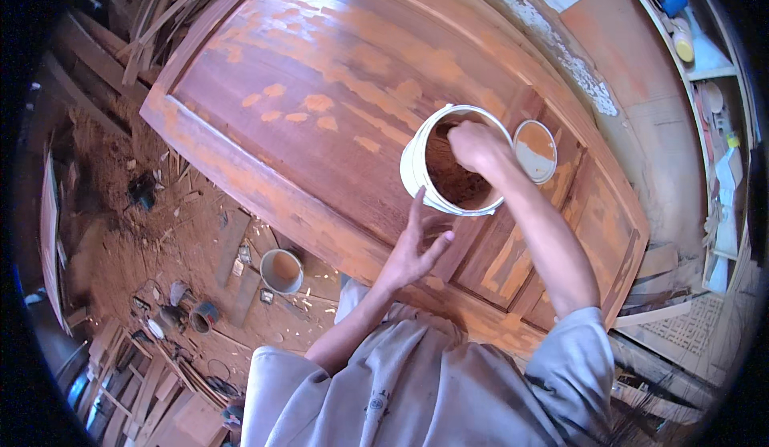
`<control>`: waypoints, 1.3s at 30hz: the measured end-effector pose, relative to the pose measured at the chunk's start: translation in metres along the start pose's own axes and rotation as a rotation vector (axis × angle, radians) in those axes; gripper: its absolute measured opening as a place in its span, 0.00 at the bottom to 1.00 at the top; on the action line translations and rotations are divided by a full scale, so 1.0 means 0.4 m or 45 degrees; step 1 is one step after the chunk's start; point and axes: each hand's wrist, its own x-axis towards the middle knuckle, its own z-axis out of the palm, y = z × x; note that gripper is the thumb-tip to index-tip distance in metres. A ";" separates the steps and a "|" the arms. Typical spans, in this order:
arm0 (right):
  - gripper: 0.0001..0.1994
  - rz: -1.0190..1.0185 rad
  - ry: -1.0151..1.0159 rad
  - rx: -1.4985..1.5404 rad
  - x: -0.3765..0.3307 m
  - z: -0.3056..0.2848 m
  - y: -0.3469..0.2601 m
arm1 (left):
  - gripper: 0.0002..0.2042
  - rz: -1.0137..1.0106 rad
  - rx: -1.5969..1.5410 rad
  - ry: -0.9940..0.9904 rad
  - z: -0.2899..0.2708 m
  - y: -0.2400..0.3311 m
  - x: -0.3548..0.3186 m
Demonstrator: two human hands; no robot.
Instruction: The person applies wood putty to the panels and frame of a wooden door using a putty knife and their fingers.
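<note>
A white bucket (412, 159) stands on a large reddish-brown wooden door panel (336, 183), with brown powdery or pasty stuff (448, 171) inside. My right hand (479, 144) is down in the bucket, its fingers curled inward; what they hold, if anything, is hidden. Close to the bucket's near wall, my left hand (416, 251) has thumb and fingers apart and holds nothing. Its forefinger reaches up to the bucket and seems to touch it. Beside the bucket on the right lies a round lid (535, 151) smeared with orange-brown. Patches of orange filler (319, 103) mark the panel.
Sawdust covers the floor on the left, where a pale bucket (282, 271) and a small dark can (203, 317) stand. Wood strips (172, 14) are heaped at the upper left. A shelf (713, 70) with bottles and bags runs along the right.
</note>
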 end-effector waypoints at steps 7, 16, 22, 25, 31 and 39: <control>0.14 0.054 0.159 -0.070 -0.103 -0.031 0.087 | 0.46 0.044 0.063 -0.018 0.016 0.014 -0.006; 0.13 0.233 0.152 0.211 0.057 0.023 -0.010 | 0.46 0.095 -0.032 -0.036 0.037 0.006 0.005; 0.17 -0.369 -0.167 -0.095 0.073 -0.026 0.084 | 0.46 0.093 -0.081 -0.027 0.038 -0.005 0.003; 0.18 -0.306 -0.401 0.258 0.017 -0.087 0.136 | 0.46 0.079 -0.068 -0.003 0.039 -0.005 0.000; 0.17 -0.224 -0.253 0.750 -0.085 -0.051 0.230 | 0.45 0.081 -0.090 -0.022 0.042 0.000 0.000; 0.13 -0.287 0.460 1.128 -0.210 0.099 0.254 | 0.46 0.085 -0.111 -0.012 0.040 -0.004 -0.003</control>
